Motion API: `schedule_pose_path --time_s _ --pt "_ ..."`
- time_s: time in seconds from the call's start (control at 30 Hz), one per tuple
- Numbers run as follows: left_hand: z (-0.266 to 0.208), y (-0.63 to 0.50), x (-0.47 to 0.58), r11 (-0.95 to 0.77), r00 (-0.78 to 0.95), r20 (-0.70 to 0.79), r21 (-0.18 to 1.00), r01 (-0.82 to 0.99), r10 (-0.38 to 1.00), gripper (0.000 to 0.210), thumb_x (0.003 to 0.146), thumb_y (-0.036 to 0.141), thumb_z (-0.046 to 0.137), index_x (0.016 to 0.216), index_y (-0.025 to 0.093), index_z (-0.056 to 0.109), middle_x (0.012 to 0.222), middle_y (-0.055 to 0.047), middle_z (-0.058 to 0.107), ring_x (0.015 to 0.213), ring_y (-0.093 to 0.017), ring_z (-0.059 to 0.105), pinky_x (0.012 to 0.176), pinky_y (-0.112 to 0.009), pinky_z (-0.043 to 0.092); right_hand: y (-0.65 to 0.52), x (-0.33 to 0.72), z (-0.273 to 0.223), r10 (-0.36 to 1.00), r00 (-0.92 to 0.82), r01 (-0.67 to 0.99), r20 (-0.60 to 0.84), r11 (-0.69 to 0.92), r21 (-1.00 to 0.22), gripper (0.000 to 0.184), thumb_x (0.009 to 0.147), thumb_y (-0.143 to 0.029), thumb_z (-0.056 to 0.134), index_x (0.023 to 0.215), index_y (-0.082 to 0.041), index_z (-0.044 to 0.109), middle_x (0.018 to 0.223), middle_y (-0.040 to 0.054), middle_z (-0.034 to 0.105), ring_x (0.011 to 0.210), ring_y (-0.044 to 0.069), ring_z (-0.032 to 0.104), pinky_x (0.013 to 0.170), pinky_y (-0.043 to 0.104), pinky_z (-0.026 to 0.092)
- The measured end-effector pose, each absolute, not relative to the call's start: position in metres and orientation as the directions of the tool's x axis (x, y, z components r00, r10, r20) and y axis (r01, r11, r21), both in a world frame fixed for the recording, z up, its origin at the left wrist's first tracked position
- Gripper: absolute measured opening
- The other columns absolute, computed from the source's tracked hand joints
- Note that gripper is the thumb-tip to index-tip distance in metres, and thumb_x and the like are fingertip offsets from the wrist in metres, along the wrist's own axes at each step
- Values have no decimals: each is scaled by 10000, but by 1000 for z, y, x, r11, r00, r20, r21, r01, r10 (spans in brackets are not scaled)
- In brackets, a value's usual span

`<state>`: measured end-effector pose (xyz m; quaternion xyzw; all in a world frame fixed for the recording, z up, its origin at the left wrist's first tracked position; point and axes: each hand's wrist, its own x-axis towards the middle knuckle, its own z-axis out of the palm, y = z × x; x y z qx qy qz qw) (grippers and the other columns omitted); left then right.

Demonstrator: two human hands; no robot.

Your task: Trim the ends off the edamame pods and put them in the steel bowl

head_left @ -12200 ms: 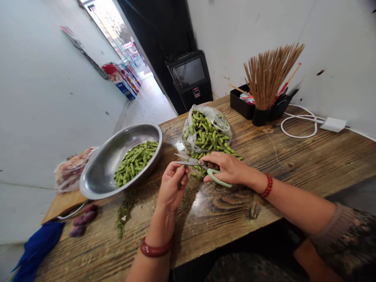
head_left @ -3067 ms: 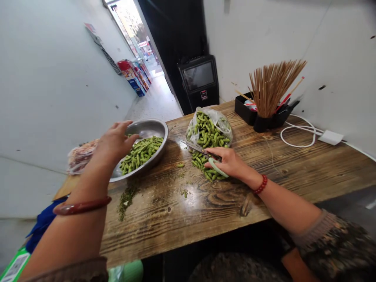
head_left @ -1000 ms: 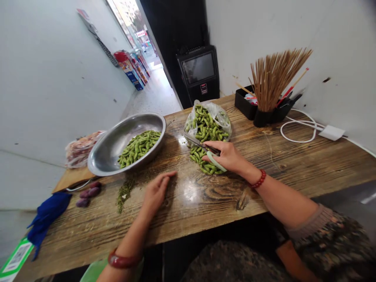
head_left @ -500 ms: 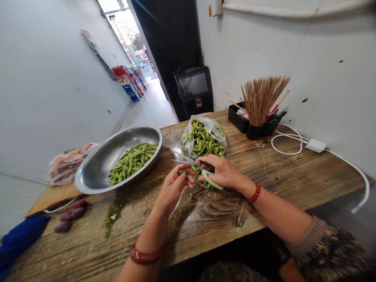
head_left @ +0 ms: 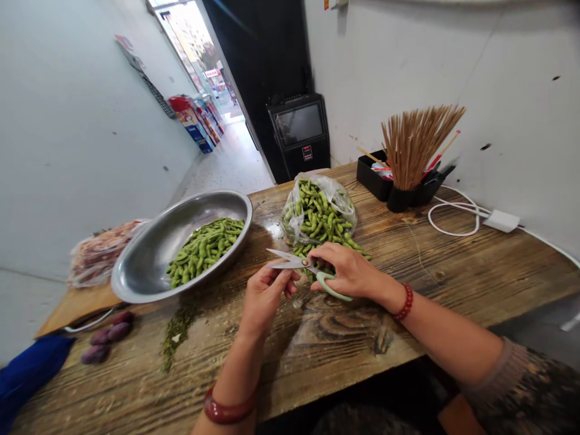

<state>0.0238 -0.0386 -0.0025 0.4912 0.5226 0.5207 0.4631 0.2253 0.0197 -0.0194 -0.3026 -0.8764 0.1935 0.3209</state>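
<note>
Scissors (head_left: 296, 264) at frame centre should feel light, stiff, best held by the handles (head_left: 323, 280), as the right hand (head_left: 350, 272) grips them; the left hand (head_left: 263, 299) pinches its fingertips, contents unclear.

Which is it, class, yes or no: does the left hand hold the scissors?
No, the scissors are in the right hand, with their blades apart.

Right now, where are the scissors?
In the head view, the scissors are near the centre, held in the right hand, beside the left hand.
</note>
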Motion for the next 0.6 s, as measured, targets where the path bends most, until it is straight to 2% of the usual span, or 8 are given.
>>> schedule_pose_path --time_s 0.27,0.6 --pt "-3 -40 22 -53 -39 60 984 169 997 258 859 367 596 750 137 633 645 -16 591 480 -78 473 434 -206 341 17 224 -18 628 -624 348 464 756 -555 591 694 -398 788 1175 -144 559 1002 100 633 882 213 594 785 331 490" --pt "-4 -42 21 -80 14 79 973 216 997 263 881 345 570 705 153 608 577 15 534 464 -71 442 453 -208 315 15 223 -19 624 -633 306 458 745 -592 619 683 -419 793 1191 -155 557 998 90 630 856 199 596 766 320 498"
